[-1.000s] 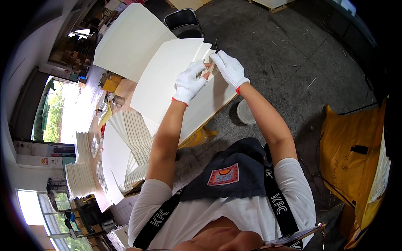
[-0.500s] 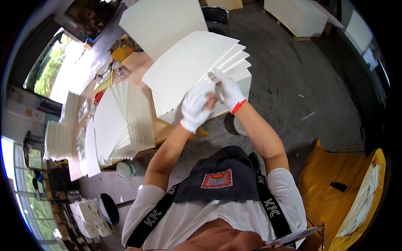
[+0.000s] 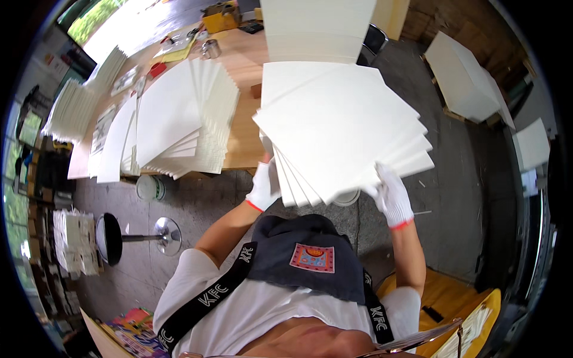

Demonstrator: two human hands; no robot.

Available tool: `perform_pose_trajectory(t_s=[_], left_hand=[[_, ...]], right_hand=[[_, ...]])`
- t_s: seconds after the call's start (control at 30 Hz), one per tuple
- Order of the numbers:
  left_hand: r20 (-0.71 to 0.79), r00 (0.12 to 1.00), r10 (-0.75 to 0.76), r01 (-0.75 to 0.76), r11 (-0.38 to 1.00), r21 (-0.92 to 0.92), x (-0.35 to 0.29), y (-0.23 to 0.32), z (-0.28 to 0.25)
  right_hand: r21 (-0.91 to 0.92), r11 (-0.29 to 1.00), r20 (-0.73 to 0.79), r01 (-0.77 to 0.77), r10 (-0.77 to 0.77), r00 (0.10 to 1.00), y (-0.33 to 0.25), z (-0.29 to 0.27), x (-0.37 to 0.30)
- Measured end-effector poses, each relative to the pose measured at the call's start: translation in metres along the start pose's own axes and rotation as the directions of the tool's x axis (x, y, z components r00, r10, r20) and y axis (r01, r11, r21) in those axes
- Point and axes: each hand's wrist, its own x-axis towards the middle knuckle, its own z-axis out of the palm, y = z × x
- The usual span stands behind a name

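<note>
A fanned pile of white boards [image 3: 340,128] is in front of me, its corners spread out along the near and right edges. At its near left edge is my left hand [image 3: 263,186], in a white glove with a red cuff. The fingers of this hand are partly hidden by the boards they grip. On the near right edge, my gloved right hand [image 3: 393,198] pinches the boards with its thumb on top. The lower fingers of that hand are partly out of sight.
A wooden table [image 3: 248,134] carries another fanned stack of white sheets [image 3: 173,113], a metal can [image 3: 210,49] and a yellow box [image 3: 219,18]. Tall white boards [image 3: 316,30] stand behind. A bucket [image 3: 149,187] and a stool [image 3: 109,238] are at the left, a yellow bag [image 3: 444,310] at the right.
My hands were close together over the pile's near edge. They have moved apart to its two sides and now grip the boards. The view has shifted, and the boards have turned and come nearer.
</note>
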Motion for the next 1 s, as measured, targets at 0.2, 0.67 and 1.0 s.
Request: perform_pose_trajectory(t_s=[0.2,0.67,1.0], left_hand=[[-0.171,0.985,0.021,0.054,0.906,0.419,-0.006,0.009,0.003],[-0.049,0.431,0.901,-0.734,0.381,0.562,-0.12,0.207,0.028],[-0.487,0.312,0.816,-0.595,0.567,0.569,-0.081,0.307,-0.112]], right_hand=[[-0.18,0.983,0.068,-0.028,0.041,0.997,-0.01,-0.038,-0.039],[-0.297,0.948,0.59,0.112,0.09,0.803,0.065,0.291,0.038],[-0.482,0.875,0.431,-0.05,0.287,0.856,0.227,0.381,0.149]])
